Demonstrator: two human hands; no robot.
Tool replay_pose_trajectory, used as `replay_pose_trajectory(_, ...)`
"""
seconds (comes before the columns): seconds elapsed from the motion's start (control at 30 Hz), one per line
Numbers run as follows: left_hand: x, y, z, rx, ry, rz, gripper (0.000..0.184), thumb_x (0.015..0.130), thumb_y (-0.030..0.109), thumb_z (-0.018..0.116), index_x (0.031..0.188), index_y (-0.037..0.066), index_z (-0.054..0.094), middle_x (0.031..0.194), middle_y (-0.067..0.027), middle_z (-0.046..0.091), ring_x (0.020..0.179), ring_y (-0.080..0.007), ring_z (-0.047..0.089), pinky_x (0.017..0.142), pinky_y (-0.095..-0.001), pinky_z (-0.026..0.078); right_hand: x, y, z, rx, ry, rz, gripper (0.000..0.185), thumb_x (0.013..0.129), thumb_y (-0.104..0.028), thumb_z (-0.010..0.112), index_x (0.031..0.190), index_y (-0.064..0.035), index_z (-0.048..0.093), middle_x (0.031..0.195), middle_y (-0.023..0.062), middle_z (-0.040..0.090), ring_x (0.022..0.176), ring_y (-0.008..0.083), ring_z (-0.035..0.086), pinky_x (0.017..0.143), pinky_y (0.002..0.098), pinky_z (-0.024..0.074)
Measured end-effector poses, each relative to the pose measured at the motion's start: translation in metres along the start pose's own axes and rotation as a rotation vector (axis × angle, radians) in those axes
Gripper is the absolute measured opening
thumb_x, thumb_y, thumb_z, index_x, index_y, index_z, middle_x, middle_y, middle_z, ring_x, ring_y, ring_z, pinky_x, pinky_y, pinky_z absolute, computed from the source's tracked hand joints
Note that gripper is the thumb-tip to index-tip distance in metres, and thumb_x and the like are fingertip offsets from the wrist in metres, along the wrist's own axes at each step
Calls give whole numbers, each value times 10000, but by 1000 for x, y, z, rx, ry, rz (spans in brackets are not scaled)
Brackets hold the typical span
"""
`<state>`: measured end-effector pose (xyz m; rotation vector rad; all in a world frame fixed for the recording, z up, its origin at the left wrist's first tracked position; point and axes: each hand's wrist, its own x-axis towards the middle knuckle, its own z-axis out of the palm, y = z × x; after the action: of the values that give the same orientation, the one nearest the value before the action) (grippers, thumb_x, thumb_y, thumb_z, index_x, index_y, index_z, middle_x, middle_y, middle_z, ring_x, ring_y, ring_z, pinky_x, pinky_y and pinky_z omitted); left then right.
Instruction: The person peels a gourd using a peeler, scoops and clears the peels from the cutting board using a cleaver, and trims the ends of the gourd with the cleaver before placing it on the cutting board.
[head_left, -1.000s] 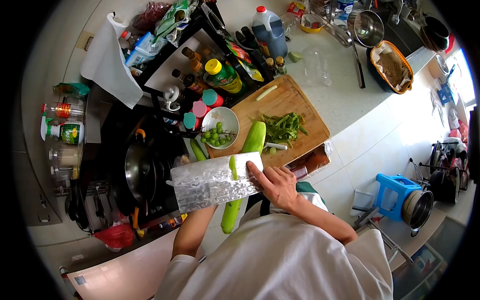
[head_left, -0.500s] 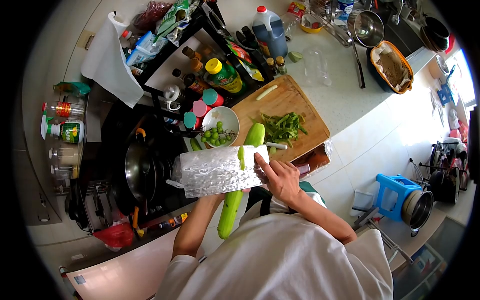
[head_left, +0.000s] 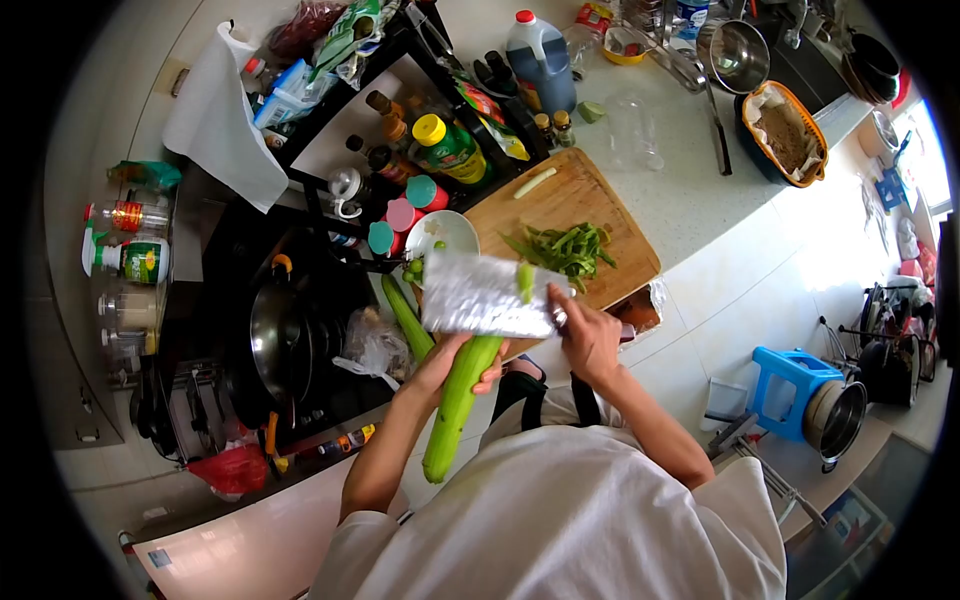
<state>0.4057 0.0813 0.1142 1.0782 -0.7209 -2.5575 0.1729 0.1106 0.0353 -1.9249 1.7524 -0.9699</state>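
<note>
My left hand [head_left: 438,372] is wrapped round a long green gourd [head_left: 455,420], which slants toward my body. Its upper end is hidden behind the broad blade of a cleaver [head_left: 480,300]. My right hand [head_left: 594,343] grips the cleaver's handle, its index finger stretched along the blade. A bit of green peel [head_left: 526,281] clings to the metal. Beyond the blade, a heap of green peelings [head_left: 568,252] lies on the wooden cutting board [head_left: 608,215]. A second green gourd [head_left: 403,312] rests left of my left hand.
A white bowl [head_left: 455,230] with small round green fruits stands left of the board, partly covered by the cleaver. Further left, a wok [head_left: 272,340] sits on the black stove. Bottles, including a yellow-capped one [head_left: 450,150], line the back. A blue stool [head_left: 790,390] stands right.
The cleaver has risen and moved right with my right hand, tilting along the gourd. My left hand, mostly covered before, now shows round the gourd, whose lower end has shifted slightly left.
</note>
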Motion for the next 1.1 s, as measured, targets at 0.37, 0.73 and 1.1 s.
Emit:
replay_pose_trajectory(0.37, 4, -4, -15, -104, 118, 174, 450, 990, 376, 432, 1269, 28, 486, 1123, -151, 596, 932, -248, 631, 774, -433, 571, -1, -28, -18, 15, 33, -125, 592, 751, -123, 640, 1328, -196, 527, 649, 51, 520, 562, 249, 568, 511, 359, 450)
replay_pose_trajectory(0.73, 34, 5, -4, -378, 154, 72, 594, 893, 624, 457, 1028, 46, 474, 803, -70, 486, 666, -206, 559, 605, -325, 495, -20, -74, -19, 125, -87, -417, 646, 796, -200, 569, 1422, -179, 410, 698, 22, 471, 611, 183, 564, 533, 330, 449)
replay_pose_trajectory(1.1, 32, 3, -1, -494, 118, 39, 558, 949, 564, 382, 1045, 22, 470, 826, -55, 476, 673, -165, 488, 588, -294, 462, -17, -67, -19, 70, -101, -403, 661, 779, -194, 589, 1417, -170, 420, 703, 20, 466, 614, 185, 559, 531, 319, 450)
